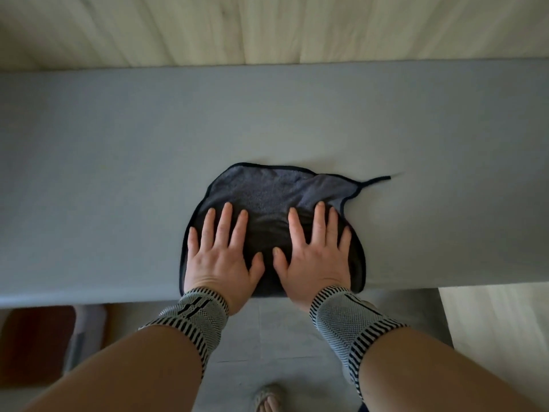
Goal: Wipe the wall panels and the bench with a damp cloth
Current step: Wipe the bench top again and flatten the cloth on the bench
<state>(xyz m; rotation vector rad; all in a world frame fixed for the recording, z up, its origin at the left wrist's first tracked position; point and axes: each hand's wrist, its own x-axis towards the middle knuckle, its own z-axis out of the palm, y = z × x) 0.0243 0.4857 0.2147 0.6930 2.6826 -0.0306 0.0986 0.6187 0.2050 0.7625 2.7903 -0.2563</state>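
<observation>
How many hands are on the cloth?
2: the left hand presses flat on the cloth's left part, the right hand flat on its right part.

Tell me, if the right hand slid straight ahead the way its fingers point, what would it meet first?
The right hand lies flat on the dark cloth. Ahead it would cross the cloth's far edge, then bare grey bench, which looks free. The first real stop would probably be the wooden wall panels behind.

No text, label, brand, number or sign can be read anywhere in the head view.
</observation>
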